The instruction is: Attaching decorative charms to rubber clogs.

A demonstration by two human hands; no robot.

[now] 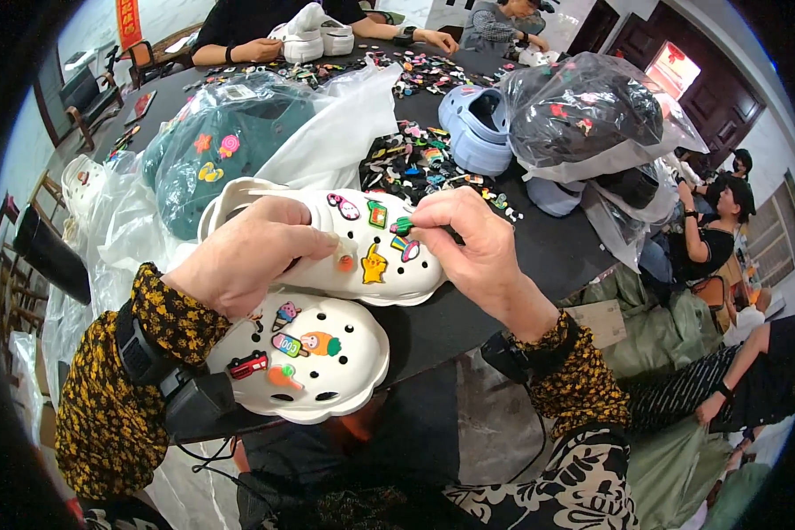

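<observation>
From my remote seat, starting leftmost, my left hand (247, 256) grips the heel end of the upper white clog (362, 252), fingers curled round it and steadying it on the dark worktop (548, 247). Just below lies the lower white clog (314, 358), which already carries several charms and looks finished to me. Further right, my right hand (473, 243) has thumb and forefinger pressed together on a small green charm (403, 226) at the upper clog's toe. That clog has about six charms on it, yet several holes stay bare, so I judge it partly done. Beyond it the loose charm pile (415, 168) waits.
</observation>
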